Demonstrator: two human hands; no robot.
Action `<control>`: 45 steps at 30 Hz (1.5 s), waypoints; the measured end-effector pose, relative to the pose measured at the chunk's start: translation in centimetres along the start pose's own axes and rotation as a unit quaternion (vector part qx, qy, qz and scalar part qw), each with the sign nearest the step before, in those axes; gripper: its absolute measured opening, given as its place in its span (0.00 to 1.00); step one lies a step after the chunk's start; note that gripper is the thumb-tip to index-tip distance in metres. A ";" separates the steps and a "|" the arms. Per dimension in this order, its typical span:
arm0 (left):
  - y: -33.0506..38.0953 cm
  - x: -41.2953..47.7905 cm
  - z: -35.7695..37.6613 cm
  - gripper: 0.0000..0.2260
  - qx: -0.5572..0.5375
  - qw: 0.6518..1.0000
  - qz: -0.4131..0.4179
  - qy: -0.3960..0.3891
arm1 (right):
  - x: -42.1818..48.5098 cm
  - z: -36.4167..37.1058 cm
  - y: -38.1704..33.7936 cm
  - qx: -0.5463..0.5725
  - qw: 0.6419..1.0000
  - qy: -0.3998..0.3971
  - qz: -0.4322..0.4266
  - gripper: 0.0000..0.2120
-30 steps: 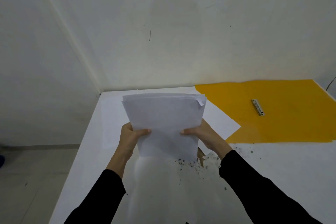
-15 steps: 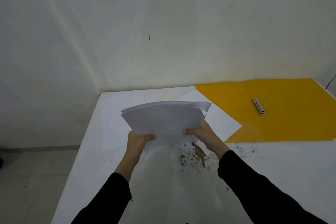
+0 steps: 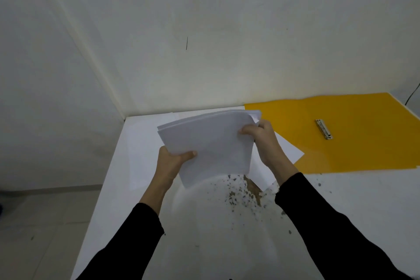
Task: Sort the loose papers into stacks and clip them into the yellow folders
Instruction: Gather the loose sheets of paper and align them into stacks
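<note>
My left hand [image 3: 171, 161] and right hand [image 3: 261, 136] both grip the paper stack [image 3: 209, 141] above the table [image 3: 227, 245], beside the open yellow folder [image 3: 352, 134].

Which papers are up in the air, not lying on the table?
The stack held in the left hand and right hand; the sheet by the yellow folder lies flat on the table.

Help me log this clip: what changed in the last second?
The paper stack tipped from upright toward flat. The right hand slid up to its far right corner; the left hand still grips its near left edge. The yellow folder, its metal clip and the loose sheet beneath stayed put.
</note>
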State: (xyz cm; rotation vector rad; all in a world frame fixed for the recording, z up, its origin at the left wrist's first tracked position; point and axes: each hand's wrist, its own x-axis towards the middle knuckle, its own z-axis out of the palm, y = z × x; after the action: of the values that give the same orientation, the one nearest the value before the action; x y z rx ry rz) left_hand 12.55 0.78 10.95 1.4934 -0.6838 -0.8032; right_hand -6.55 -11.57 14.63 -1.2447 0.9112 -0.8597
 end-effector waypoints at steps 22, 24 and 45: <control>0.9 0.4 0.9 0.13 -0.001 1.000 -0.016 -0.006 | -0.7 4.4 -3.8 -0.350 0.818 0.282 -0.360 0.16; 0.9 0.4 0.8 0.16 -0.009 1.000 -0.017 -0.003 | -1.4 5.8 -4.7 -0.384 0.798 0.239 -0.399 0.19; 0.2 0.7 0.4 0.16 -0.030 0.999 -0.022 0.007 | 2.0 3.5 -3.1 -0.660 0.689 0.016 -0.299 0.22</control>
State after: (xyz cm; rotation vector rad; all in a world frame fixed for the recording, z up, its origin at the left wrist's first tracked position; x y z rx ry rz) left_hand 12.61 -0.03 11.09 1.4638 -0.6131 -0.8383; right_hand -2.66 -12.38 17.78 -2.9260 1.1950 -0.6285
